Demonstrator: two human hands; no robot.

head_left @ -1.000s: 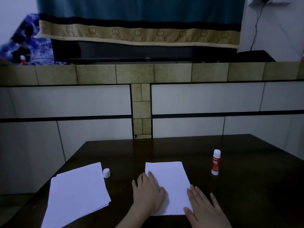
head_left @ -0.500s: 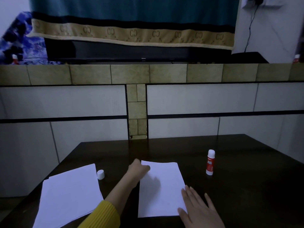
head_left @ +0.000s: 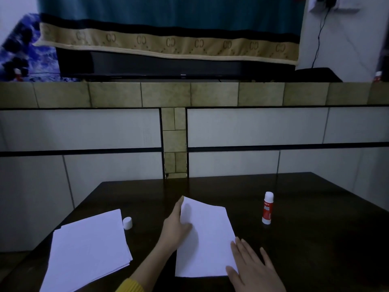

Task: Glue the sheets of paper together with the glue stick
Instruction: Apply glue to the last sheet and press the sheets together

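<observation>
A white sheet of paper (head_left: pixel 207 239) lies in the middle of the dark table (head_left: pixel 294 239). My left hand (head_left: pixel 175 226) pinches its far left corner, which is lifted off the table. My right hand (head_left: pixel 252 264) lies flat with straight fingers on the sheet's near right corner. A stack of white sheets (head_left: pixel 88 249) lies to the left. A red and white glue stick (head_left: pixel 267 208) stands upright to the right of the sheet, uncapped. Its white cap (head_left: pixel 127 222) sits beside the stack.
A tiled wall (head_left: pixel 252 127) rises just behind the table's far edge. Above it sits a ledge with a dark screen under a teal and gold cloth (head_left: pixel 168 43). A cable (head_left: pixel 317 39) hangs at the upper right.
My left hand moved from the sheet's middle to its far left corner and has lifted that corner. My right hand stayed on the near right corner.
</observation>
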